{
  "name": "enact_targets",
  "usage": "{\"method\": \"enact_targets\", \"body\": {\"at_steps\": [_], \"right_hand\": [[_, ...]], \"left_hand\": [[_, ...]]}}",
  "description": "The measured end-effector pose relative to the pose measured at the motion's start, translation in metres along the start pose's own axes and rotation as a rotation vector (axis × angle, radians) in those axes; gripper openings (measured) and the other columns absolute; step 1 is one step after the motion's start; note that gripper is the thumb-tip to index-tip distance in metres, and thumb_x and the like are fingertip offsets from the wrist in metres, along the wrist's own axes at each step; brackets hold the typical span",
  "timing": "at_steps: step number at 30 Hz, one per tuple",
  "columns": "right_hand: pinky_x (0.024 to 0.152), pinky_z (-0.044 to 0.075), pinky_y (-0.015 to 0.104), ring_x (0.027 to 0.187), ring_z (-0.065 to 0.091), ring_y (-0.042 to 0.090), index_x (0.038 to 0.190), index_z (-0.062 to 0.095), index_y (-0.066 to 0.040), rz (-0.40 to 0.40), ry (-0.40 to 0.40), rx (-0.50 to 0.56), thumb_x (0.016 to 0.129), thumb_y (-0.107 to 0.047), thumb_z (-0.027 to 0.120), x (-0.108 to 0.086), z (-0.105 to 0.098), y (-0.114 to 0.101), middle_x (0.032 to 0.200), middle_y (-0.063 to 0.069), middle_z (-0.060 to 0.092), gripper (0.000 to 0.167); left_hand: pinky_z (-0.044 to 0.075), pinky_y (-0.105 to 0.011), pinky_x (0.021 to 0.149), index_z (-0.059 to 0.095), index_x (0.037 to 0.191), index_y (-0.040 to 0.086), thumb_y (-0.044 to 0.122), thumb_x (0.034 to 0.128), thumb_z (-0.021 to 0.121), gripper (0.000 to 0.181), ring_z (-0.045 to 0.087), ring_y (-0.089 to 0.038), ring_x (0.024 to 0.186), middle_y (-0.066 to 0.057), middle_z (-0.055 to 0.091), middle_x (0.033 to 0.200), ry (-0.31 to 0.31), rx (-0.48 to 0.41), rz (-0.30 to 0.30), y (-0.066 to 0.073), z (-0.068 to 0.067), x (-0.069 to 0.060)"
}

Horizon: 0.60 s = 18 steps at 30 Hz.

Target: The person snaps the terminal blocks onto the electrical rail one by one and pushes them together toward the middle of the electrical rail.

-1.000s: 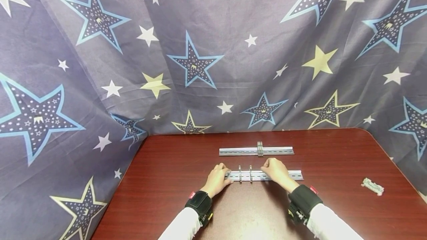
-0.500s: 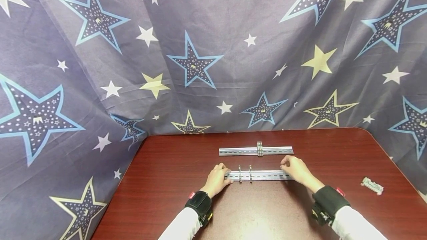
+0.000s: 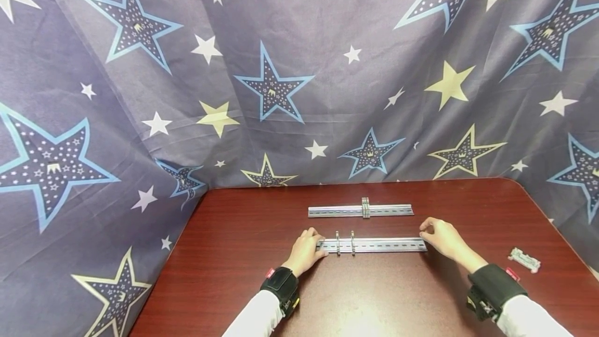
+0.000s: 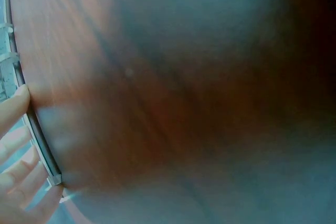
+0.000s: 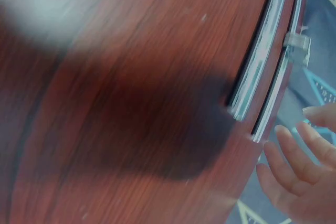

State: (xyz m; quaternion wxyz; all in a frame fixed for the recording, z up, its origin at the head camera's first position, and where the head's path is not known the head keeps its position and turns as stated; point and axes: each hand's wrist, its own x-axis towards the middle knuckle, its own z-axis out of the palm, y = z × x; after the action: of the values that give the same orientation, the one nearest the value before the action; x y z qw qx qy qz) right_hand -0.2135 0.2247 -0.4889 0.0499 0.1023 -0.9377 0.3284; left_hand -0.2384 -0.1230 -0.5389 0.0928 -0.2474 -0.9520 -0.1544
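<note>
A slotted metal DIN rail (image 3: 388,245) lies across the near part of the table, with two thin terminal blocks (image 3: 353,243) standing upright on its left half. My left hand (image 3: 304,251) grips the rail's left end, thumb on the near edge and fingers over the far side; the left wrist view shows the fingers (image 4: 21,169) along the rail. Just beyond the right end is my right hand (image 3: 442,237). In the right wrist view its fingers (image 5: 287,163) are spread and loosely bent, holding nothing.
Farther back lies a second DIN rail (image 3: 332,211) with a cluster of blocks (image 3: 365,207) near its middle. One loose pale block (image 3: 524,260) rests at the right of the reddish-brown table (image 3: 234,285). A star-patterned cloth (image 3: 290,134) hangs behind.
My right hand has moved right along the near rail, from beside its middle to just past its right end. The left hand stays on the left end.
</note>
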Motion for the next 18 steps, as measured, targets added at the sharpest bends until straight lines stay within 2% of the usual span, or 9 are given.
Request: {"method": "enact_targets", "body": {"at_steps": [7, 18], "right_hand": [[0.06, 0.044, 0.038, 0.068, 0.059, 0.028, 0.081, 0.058, 0.004, -0.017, 0.004, -0.053, 0.074, -0.001, 0.06, -0.015, -0.015, 0.02, 0.073, 0.012, 0.061, 0.009], [0.06, 0.043, 0.043, 0.068, 0.058, 0.033, 0.082, 0.057, 0.006, 0.032, 0.008, -0.148, 0.073, -0.001, 0.06, -0.032, -0.039, 0.049, 0.072, 0.014, 0.06, 0.011]], "left_hand": [[0.042, -0.03, 0.064, 0.066, 0.095, 0.005, 0.025, 0.0677, 0.073, 0.035, 0.05, -0.019, 0.08, -0.003, 0.052, 0.087, -0.006, -0.005, -0.005, 0.001, 0.0, 0.0], [0.041, -0.03, 0.064, 0.066, 0.095, 0.005, 0.026, 0.0672, 0.073, 0.036, 0.05, -0.02, 0.08, -0.003, 0.052, 0.087, -0.016, 0.004, -0.011, 0.001, 0.0, 0.0]]}}
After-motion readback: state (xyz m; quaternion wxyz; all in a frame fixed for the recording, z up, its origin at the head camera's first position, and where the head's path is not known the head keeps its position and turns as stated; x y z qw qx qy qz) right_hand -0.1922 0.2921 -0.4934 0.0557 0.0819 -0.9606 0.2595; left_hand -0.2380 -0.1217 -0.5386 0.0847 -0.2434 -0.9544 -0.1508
